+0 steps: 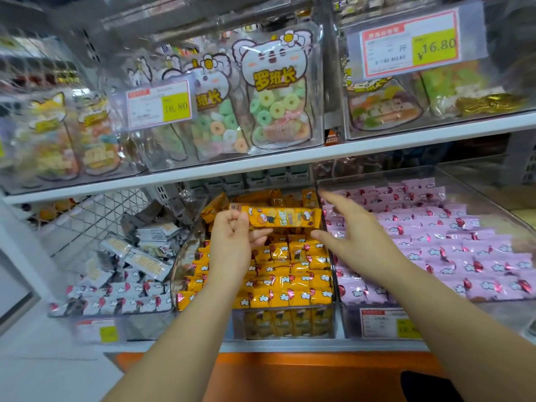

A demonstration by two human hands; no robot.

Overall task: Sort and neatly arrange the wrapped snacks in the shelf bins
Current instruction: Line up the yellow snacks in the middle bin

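Bins (179, 265) ahead; our left hand (232, 242) pinches a pack (284, 217) by one end; right hand (356, 230) spread, empty. Probably light, slippery; grip midway.

A: Middle bin (290, 326), what's around it?
B: Left bin (130, 329) just beside, leftward; right bin (478, 317) just beside, rightward. Long pack (284, 217) above its rear rows. Upper shelf (290, 161) overhead, pouches (278, 91) standing on it.

The yellow-snack bin (290, 323) is open on top, with a gap under the white shelf board (261, 163) above it. Its right clear wall shuts off the pink-snack bin (452, 317). A yellow bar (282, 217) crosses its rear.
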